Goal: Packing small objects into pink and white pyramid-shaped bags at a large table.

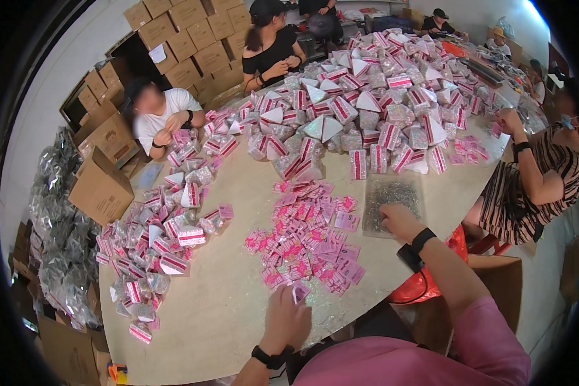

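Grey bits (394, 191) (in the tray (372, 231)) individually indistinct.

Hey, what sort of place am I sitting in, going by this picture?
Probably a packing workshop: the big table is heaped with pink cards and small bagged packets, co-workers are gathered around it, and cardboard boxes are stacked high behind.

Looked like a packing workshop, with people (262, 61) around a big table (228, 283) heaped with small packets (392, 112) and pink cards (309, 238), and with cardboard boxes (196, 38) stacked high behind.
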The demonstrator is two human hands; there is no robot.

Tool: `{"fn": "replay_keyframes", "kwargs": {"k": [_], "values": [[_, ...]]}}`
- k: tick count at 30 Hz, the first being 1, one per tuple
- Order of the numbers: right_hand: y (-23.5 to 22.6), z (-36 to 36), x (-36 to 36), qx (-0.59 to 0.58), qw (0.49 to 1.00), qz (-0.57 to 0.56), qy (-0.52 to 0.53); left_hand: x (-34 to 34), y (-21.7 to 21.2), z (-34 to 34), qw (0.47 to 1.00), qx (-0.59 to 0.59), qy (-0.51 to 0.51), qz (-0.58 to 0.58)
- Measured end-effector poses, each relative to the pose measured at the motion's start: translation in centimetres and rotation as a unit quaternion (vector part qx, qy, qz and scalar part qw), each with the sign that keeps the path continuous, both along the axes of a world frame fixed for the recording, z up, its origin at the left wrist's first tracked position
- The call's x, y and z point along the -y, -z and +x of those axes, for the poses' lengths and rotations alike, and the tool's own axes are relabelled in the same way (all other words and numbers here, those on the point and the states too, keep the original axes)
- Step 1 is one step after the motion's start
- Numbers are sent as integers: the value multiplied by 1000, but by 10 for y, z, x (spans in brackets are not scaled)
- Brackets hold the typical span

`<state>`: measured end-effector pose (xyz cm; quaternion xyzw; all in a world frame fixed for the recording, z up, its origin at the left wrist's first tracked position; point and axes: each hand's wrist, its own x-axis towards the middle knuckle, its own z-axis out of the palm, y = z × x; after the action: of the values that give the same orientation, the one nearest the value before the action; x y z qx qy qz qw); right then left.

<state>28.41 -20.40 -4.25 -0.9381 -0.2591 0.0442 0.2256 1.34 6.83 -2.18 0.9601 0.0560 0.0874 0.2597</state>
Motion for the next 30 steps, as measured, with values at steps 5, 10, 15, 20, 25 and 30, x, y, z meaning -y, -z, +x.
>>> {"fn": "replay_keyframes", "kwargs": {"k": [5, 10, 15, 20, 25, 30], "values": [[-5, 6, 3, 4, 995, 95, 36, -2, 12, 20, 999, -4, 25, 47], [-8, 13, 7, 15, 970, 232, 77, -4, 13, 32, 997, 38, 32, 57], [-13, 16, 14, 17, 967, 241, 85, -1, 9, 61, 994, 86, 9, 63], [-23, 11, 17, 33, 979, 184, 85, 0, 11, 79, 997, 57, -19, 46], [-32, 10, 20, -6, 966, 247, 79, -14, 22, 82, 996, 65, -15, 66], [-43, 5, 19, -184, 897, 381, 125, -14, -4, 73, 995, 95, -25, 14]]}}
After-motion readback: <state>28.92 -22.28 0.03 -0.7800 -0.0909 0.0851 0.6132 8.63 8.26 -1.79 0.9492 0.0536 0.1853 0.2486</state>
